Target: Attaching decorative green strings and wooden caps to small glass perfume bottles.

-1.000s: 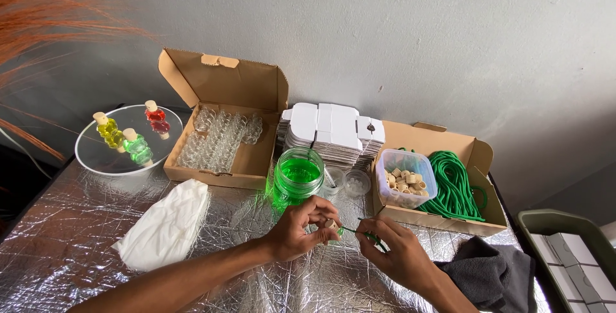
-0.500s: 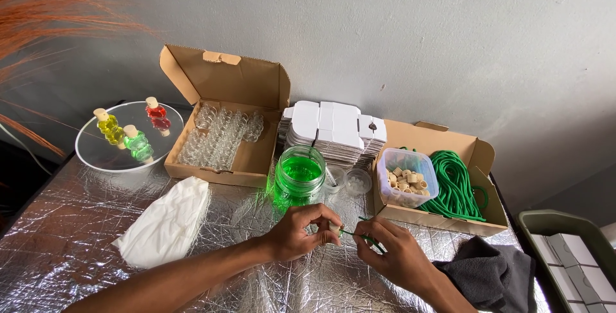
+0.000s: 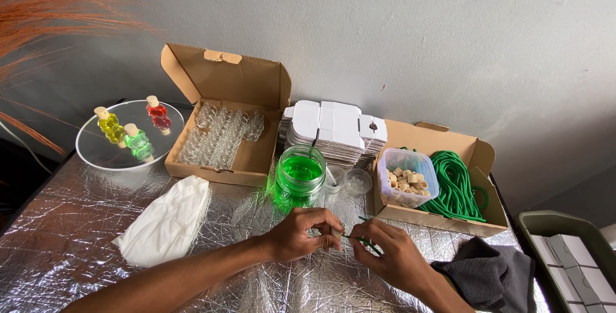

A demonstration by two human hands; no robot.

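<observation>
Foil-covered table [image 3: 77, 223]: left hand [image 3: 301, 233] pinches small cork [image 3: 336, 231]; right hand [image 3: 391, 258] grips green cord [image 3: 359, 241].

Table [image 3: 77, 223] covered in crinkled silver foil. Upon it, upper left: round mirror tray [image 3: 96, 156]. Centre: open cardboard box [image 3: 221, 172], green-liquid jar [image 3: 300, 173], stack of flat white cartons [image 3: 333, 130], two small clear cups [image 3: 357, 181]. Right: second open cardboard box [image 3: 443, 218], dark grey cloth [image 3: 494, 274]. Lower left: white folded cloth [image 3: 167, 220].
</observation>
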